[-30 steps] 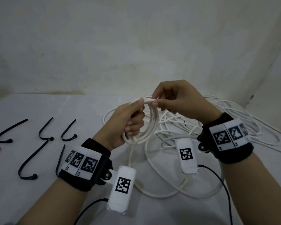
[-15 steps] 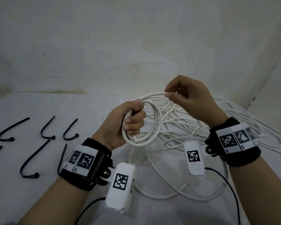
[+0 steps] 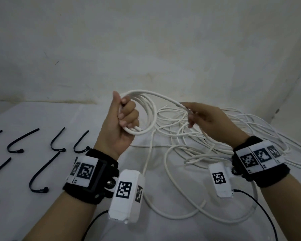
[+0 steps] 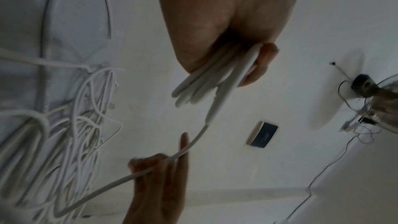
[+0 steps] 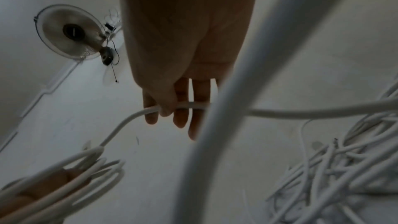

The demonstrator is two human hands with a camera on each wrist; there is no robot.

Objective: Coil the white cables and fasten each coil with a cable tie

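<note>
At centre frame, the coil (image 3: 142,115) of white cable stands raised above the desk (image 3: 42,119), several loops gathered. Left hand (image 3: 122,122) is fisted around the loops, thumb up. Right hand (image 3: 203,117), just right of it, pinches the running strand (image 3: 165,98) lightly between thumb and mostly extended fingers. The strand arcs from the coil top into those fingers. Loose cable pile (image 3: 215,145) fills right half of the desk, still tangled. Black cable ties (image 3: 57,143) lie at lower left, none on a coil. Judgement: first coil partly wound; most cable uncoiled, no tie fastened yet.
</note>
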